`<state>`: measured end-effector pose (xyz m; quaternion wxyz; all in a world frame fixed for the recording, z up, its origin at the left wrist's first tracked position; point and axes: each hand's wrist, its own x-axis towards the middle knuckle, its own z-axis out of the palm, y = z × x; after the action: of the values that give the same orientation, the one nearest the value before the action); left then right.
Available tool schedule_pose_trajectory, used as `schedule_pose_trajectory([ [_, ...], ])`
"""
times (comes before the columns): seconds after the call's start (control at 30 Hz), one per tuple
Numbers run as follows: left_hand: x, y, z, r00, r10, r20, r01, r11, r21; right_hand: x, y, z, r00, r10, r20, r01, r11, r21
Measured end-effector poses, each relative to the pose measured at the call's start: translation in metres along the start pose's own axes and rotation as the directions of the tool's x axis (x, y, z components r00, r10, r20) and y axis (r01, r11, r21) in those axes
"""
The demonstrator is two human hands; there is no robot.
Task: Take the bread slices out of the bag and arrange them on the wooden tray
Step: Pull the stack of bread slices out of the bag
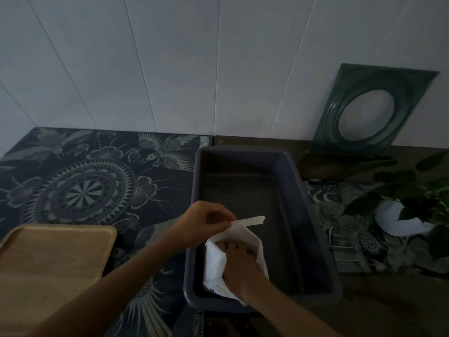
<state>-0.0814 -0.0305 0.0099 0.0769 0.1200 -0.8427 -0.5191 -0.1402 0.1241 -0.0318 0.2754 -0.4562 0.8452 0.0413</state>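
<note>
A white paper bag stands inside a dark grey plastic bin, at its near left corner. My left hand pinches the bag's top edge and holds its mouth open. My right hand reaches down into the bag, its fingers hidden inside. No bread slice shows; the bag's contents are out of sight. The wooden tray lies bare at the lower left on the patterned cloth.
A dark patterned cloth covers the counter. A green square plate leans on the white wall at the back right. A potted plant in a white pot stands to the right of the bin.
</note>
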Motion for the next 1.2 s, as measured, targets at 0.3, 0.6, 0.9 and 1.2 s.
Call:
schedule_pose_trajectory([
  [0.3,0.0,0.003,-0.004,1.0,0.018,-0.024,-0.018,1.0,0.001,-0.012,-0.01,-0.029,1.0,-0.004,-0.031,0.0,0.989,-0.148],
  [0.6,0.0,0.007,-0.004,1.0,-0.015,-0.025,0.017,0.997,0.07,-0.058,-0.016,-0.06,0.99,-0.055,-0.132,0.025,0.975,-0.219],
  [0.9,-0.002,0.009,-0.006,0.999,-0.051,-0.007,0.051,0.999,0.003,-0.091,-0.009,-0.081,0.943,-0.149,-0.297,0.104,0.982,-0.159],
  [1.2,-0.011,0.018,-0.009,0.998,-0.06,0.004,0.06,0.998,0.005,-0.124,-0.006,-0.114,0.906,-0.214,-0.365,0.183,0.976,-0.119],
])
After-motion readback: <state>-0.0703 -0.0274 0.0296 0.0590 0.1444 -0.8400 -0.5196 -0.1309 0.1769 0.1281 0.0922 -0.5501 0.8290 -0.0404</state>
